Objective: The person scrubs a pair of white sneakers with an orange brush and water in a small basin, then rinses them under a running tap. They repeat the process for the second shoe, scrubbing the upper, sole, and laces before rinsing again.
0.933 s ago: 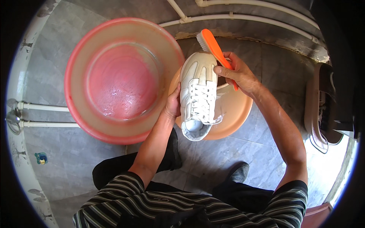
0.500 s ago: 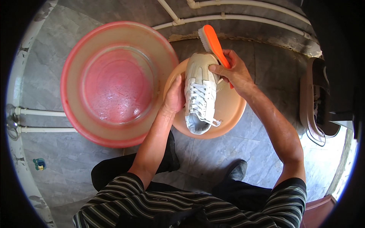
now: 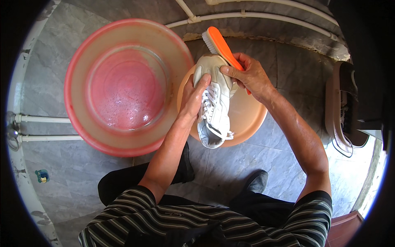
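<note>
A white lace-up sneaker (image 3: pixel 219 96) is held over the smaller orange basin (image 3: pixel 252 119), its toe pointing away from me and its heel opening toward me. My left hand (image 3: pixel 195 94) grips its left side, the thumb lying across the upper near the laces. In my right hand (image 3: pixel 252 77) is an orange scrubbing brush (image 3: pixel 224 47) with white bristles. The brush head sits at the sneaker's toe, its bristles facing left, and the right thumb rests by the toe's right side. The sneaker's underside and my left fingers beneath it are hidden.
A large pink basin (image 3: pixel 76 119) holding some sudsy water stands at the left, against the orange basin. White pipes (image 3: pixel 263 15) run along the far wall, and more pipes (image 3: pixel 45 119) at the left. A brown-rimmed container (image 3: pixel 330 107) stands at the right. My shoe (image 3: pixel 257 182) is on the tiled floor.
The sneaker has shifted slightly left and rolled onto its side a little. My left thumb has moved onto its upper. The brush and my right hand have moved a little left.
</note>
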`<state>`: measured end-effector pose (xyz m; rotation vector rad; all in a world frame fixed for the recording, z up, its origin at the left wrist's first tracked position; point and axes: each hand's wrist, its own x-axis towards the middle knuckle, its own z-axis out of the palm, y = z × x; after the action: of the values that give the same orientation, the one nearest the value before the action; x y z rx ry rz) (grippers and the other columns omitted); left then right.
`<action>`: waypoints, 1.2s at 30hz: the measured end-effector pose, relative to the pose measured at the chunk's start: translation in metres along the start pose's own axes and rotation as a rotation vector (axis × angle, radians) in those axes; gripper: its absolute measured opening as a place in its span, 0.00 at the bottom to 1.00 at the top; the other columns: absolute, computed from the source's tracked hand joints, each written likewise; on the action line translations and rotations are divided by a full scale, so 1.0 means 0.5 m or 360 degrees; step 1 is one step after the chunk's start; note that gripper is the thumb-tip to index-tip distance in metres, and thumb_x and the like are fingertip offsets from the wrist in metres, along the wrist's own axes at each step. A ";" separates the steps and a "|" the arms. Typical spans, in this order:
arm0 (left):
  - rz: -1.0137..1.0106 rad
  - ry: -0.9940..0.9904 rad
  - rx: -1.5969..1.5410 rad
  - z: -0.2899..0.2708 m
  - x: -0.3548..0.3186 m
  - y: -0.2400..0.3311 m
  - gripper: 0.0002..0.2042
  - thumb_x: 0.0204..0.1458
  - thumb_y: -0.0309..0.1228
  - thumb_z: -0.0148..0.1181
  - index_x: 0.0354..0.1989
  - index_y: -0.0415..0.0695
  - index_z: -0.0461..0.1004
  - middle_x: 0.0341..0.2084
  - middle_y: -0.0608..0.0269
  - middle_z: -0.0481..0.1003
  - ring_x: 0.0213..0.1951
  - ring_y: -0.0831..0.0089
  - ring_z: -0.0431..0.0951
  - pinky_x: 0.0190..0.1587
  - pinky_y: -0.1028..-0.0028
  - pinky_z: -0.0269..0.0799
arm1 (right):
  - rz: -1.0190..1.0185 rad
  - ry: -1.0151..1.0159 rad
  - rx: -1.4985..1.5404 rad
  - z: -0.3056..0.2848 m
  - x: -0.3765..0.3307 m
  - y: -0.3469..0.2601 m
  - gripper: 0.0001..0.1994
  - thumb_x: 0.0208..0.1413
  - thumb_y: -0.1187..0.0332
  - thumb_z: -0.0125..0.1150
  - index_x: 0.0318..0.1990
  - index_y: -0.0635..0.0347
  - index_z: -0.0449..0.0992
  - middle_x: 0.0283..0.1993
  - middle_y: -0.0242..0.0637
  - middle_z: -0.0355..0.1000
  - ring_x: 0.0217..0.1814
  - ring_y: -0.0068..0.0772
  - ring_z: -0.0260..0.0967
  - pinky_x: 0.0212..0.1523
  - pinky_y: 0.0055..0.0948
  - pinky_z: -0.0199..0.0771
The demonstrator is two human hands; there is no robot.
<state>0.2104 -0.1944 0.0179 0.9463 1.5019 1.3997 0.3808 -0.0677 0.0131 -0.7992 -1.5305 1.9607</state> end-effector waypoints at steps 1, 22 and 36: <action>-0.0016 0.0067 0.0047 -0.002 0.002 -0.005 0.27 0.64 0.48 0.58 0.58 0.34 0.71 0.44 0.60 0.78 0.43 0.74 0.79 0.46 0.73 0.75 | -0.0032 -0.0022 0.0068 0.000 0.003 0.005 0.29 0.53 0.53 0.76 0.56 0.63 0.75 0.37 0.31 0.76 0.33 0.21 0.70 0.33 0.26 0.70; 0.0027 0.0519 0.0622 -0.003 -0.001 -0.049 0.32 0.68 0.55 0.46 0.51 0.29 0.70 0.42 0.41 0.78 0.46 0.53 0.80 0.50 0.60 0.72 | -0.1060 0.0466 -0.1565 0.061 -0.035 0.015 0.37 0.56 0.77 0.59 0.73 0.34 0.63 0.34 0.48 0.66 0.25 0.48 0.75 0.30 0.45 0.81; 0.0057 0.0681 0.0706 -0.042 0.027 -0.017 0.29 0.70 0.51 0.46 0.52 0.30 0.71 0.43 0.39 0.78 0.48 0.55 0.80 0.51 0.61 0.71 | -0.1135 0.0089 -0.1943 0.045 -0.139 0.106 0.40 0.53 0.79 0.59 0.74 0.33 0.61 0.37 0.46 0.66 0.27 0.43 0.76 0.28 0.40 0.82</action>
<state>0.1864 -0.1900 0.0082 0.9749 2.1897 1.3783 0.4103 -0.1441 -0.0250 -0.5467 -2.4764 0.3750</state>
